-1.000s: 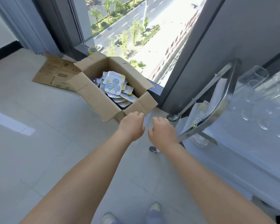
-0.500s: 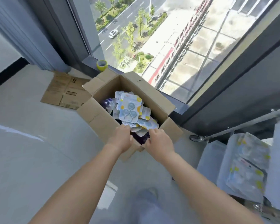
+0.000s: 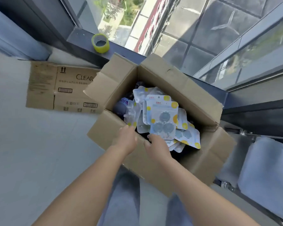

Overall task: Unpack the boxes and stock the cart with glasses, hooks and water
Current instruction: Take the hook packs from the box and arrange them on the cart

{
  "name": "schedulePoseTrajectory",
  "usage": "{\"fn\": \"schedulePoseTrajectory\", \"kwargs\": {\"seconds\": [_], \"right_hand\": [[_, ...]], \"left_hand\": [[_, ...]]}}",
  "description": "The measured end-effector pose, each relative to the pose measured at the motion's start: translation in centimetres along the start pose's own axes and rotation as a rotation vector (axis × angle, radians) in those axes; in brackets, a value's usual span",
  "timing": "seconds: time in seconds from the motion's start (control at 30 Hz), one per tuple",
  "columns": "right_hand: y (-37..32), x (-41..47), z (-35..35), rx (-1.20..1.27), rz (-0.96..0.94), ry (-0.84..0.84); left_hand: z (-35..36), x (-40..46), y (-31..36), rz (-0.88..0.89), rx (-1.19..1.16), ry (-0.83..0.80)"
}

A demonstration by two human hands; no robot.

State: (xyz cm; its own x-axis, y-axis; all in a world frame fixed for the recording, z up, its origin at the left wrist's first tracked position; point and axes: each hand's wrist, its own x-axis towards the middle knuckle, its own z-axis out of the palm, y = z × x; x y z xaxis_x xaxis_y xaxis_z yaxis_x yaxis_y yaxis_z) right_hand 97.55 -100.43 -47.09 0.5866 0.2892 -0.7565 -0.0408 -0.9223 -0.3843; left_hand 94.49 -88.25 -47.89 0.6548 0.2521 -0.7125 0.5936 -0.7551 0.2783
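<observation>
An open cardboard box [image 3: 201,101] stands on the floor by the window, filled with several blue-and-yellow packs of hooks [image 3: 163,118]. Dark water bottles [image 3: 120,107] lie under the packs at the box's left side. Both my hands reach over the near wall of the box. My left hand [image 3: 127,139] touches the edge of a clear pack at the left of the pile. My right hand [image 3: 155,145] has its fingertips at the bottom edge of the top pack, thumb apart. Neither hand plainly holds a pack. A corner of the cart [image 3: 265,168] shows at the right.
A flattened cardboard box [image 3: 55,88] lies on the floor to the left. A roll of yellow tape [image 3: 100,43] sits on the window sill behind the box. My legs stand just before the box. The cart's wheel [image 3: 227,185] is close to the box's right corner.
I have stepped and leaned closer, so the box now fills the middle of the view. Both hands went forward from the box's near edge to the hook packs.
</observation>
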Motion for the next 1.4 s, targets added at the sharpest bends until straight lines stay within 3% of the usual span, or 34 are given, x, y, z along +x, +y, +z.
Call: {"fn": "schedulePoseTrajectory", "kwargs": {"seconds": [0.23,0.53,0.73,0.93,1.1,1.23,1.4], "right_hand": [[-3.0,11.1,6.3,0.288,0.329,0.023],[-4.2,15.6,8.6,0.427,0.562,0.162],[-5.4,16.5,7.3,0.357,0.534,0.148],[-5.5,14.6,2.4,0.099,0.105,0.271],[-4.5,13.4,-2.5,0.230,-0.105,0.288],[-4.1,14.6,-3.0,0.411,-0.032,0.211],[-5.1,17.3,-1.2,0.738,0.240,0.152]], "left_hand": [[-0.5,10.4,-5.4,0.057,-0.087,-0.056],[0.0,13.8,-8.1,0.115,-0.162,-0.106],[-0.9,14.4,-7.6,0.158,-0.190,-0.087],[-3.7,14.6,-7.7,0.132,-0.326,-0.018],[-5.3,15.1,-7.4,0.116,-0.334,-0.086],[-5.8,15.1,-7.5,0.006,-0.713,-0.349],[-4.8,15.1,-9.0,-0.089,-0.804,-0.262]]}}
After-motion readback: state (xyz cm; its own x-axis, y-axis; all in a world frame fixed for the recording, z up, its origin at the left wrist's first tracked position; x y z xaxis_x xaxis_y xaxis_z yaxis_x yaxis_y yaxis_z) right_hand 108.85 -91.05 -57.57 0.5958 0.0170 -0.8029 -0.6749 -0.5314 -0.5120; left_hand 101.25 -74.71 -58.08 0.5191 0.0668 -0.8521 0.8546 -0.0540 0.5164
